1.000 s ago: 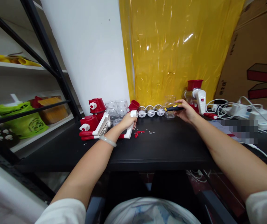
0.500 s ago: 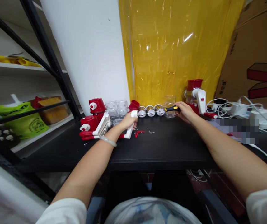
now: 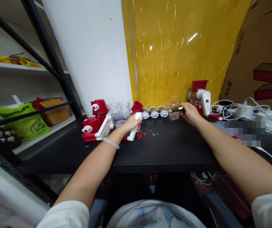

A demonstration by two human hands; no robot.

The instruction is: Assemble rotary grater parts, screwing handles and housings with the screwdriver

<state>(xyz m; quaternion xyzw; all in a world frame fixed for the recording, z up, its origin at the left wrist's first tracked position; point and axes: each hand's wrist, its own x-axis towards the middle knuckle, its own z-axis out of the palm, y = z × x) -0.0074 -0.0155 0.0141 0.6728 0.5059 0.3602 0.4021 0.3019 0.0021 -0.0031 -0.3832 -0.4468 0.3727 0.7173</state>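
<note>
Left hand (image 3: pixel 130 123): you are clasping white handle (image 3: pixel 138 116).
Right hand (image 3: pixel 190 113): you are gripping screwdriver (image 3: pixel 177 109).
Shaft (image 3: pixel 157 113): maybe slipping, if push is tilting.

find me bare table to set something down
Widest is the black table between the left forearm and right forearm, in front of the red pieces. A smaller, lightly littered patch lies between left forearm and shelf frame. Crowded: the back, with metal drums behind the screwdriver; the right end, with white chargers.
</note>
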